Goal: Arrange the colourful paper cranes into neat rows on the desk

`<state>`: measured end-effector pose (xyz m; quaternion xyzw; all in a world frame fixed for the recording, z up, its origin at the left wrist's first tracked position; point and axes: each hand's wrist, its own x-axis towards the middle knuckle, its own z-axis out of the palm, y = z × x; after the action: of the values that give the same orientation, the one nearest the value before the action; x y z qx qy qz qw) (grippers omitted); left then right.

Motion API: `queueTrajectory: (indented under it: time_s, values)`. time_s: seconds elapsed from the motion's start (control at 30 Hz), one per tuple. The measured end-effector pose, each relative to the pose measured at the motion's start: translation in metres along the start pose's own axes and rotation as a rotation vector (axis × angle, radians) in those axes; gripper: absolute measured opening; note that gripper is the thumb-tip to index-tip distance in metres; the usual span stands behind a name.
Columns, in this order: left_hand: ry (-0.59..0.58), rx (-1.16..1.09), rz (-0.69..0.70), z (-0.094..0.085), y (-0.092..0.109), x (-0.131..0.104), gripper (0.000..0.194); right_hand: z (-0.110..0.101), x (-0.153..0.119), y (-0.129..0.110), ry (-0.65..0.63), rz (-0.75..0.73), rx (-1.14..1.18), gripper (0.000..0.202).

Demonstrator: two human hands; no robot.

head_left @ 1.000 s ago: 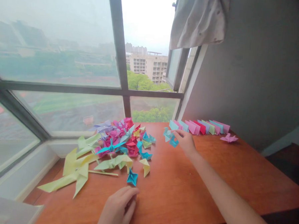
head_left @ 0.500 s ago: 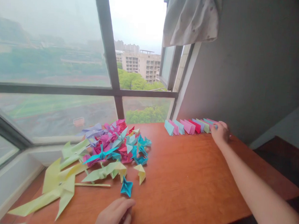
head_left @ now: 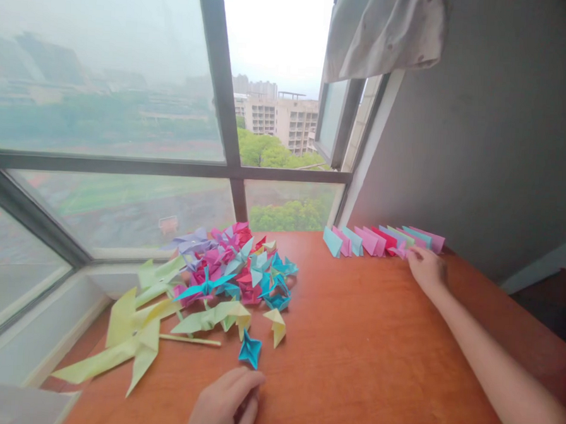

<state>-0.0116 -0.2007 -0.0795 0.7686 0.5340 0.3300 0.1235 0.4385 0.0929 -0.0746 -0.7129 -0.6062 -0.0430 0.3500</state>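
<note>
My right hand (head_left: pixel 426 269) is in front of the row of folded paper pieces, its fingers pinching a small pink folded paper (head_left: pixel 398 250). The standing row runs from a light blue folded paper (head_left: pixel 332 242) on the left to a pink folded paper (head_left: pixel 431 241) on the right. At the bottom of the view, my left hand (head_left: pixel 228 402) rests on the table with curled fingers, and their inner side is hidden. Just beyond it sits a blue paper star box (head_left: pixel 250 350), apart from the fingers.
A heap of colourful origami (head_left: pixel 223 259) lies on the wooden table (head_left: pixel 352 342) by the window. In front of it are a yellow paper pinwheel (head_left: pixel 136 337) on a stick and a small yellow folded piece (head_left: pixel 276 327). A curtain (head_left: pixel 384 34) hangs above the open window pane.
My right hand has drawn back from the row's right end, uncovering the pink folded paper there; a small pink paper now shows at its fingertips. The view has shifted slightly. My left hand stays put.
</note>
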Motion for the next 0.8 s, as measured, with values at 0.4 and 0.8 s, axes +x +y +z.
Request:
queueTrajectory:
  time_s: [0.4, 0.8]
  values:
    - [0.110, 0.019, -0.063, -0.002, 0.003, -0.007, 0.023, -0.004, -0.137, -0.281, -0.639, -0.781, 0.836, 0.039]
    - [0.097, 0.582, -0.345, -0.099, -0.054, 0.130, 0.034, 0.056, -0.139, -0.300, -0.470, -0.915, 0.517, 0.032]
